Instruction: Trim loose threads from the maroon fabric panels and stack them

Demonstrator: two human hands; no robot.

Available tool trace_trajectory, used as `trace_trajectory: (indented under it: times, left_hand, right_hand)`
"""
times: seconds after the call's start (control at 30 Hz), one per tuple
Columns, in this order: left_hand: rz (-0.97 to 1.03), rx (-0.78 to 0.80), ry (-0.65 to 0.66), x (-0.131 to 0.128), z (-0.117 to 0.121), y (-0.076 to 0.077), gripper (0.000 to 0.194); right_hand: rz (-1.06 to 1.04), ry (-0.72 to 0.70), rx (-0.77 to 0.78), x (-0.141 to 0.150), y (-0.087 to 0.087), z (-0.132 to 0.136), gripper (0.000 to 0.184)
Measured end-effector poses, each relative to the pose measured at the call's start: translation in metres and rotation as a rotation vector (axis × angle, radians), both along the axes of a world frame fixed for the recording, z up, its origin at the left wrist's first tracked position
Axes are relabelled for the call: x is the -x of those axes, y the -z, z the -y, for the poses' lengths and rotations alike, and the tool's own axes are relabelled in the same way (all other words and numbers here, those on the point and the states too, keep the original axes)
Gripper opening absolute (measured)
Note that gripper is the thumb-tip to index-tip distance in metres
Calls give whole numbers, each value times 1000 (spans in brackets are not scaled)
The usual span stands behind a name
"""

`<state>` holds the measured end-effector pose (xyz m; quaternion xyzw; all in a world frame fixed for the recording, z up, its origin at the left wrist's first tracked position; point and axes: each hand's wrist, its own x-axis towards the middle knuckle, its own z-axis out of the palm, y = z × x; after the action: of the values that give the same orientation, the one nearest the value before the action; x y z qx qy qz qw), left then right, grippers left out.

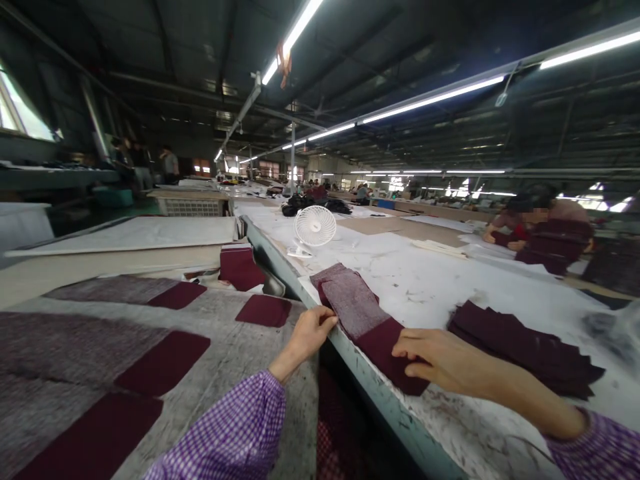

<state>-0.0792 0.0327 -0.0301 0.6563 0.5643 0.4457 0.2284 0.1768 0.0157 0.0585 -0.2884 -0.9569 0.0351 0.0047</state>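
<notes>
There's your maroon cloth pile [356,310], lying right along the left edge of the counter [420,287], and that's the danger: a sideways tug from your left hand [307,332], pinching its margin, could skew the layers or drag them over. Your right hand [443,357], loosely spread, touches the smooth, plain end; too light a press could let it creep. Speckled grey fuzz covers the far half; beyond sit a ragged-edged dark stack [525,350] and a round-caged white fan [315,227].

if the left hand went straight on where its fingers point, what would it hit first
Probably the maroon and grey cloth on the table, just beyond the left hand; depth is unclear, so they may be touching.
</notes>
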Motion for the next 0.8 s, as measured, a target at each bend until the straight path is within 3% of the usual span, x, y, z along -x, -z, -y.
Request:
trace_trajectory:
  times: [0.13,0.27,0.33,0.47,0.63,0.8]
  left_hand:
    - [121,-52,-99,-2,-3,2,10]
    - [413,105,118,7,-6,4,8]
    - [459,159,159,15,-6,1,13]
    - [250,44,58,20,-3,-5,17]
    - [-144,-21,-309,8,-1,-2,19]
    - [-302,-52,-320,-3,-7,1,23]
  right_hand:
    - [84,29,-111,1,10,5,17]
    - [167,4,-229,8,12,5,24]
    - [147,22,-246,9,12,4,23]
    - [71,69,-195,8,12,1,22]
    - [22,132,-191,8,16,2,22]
    - [-24,194,-179,11,18,3,24]
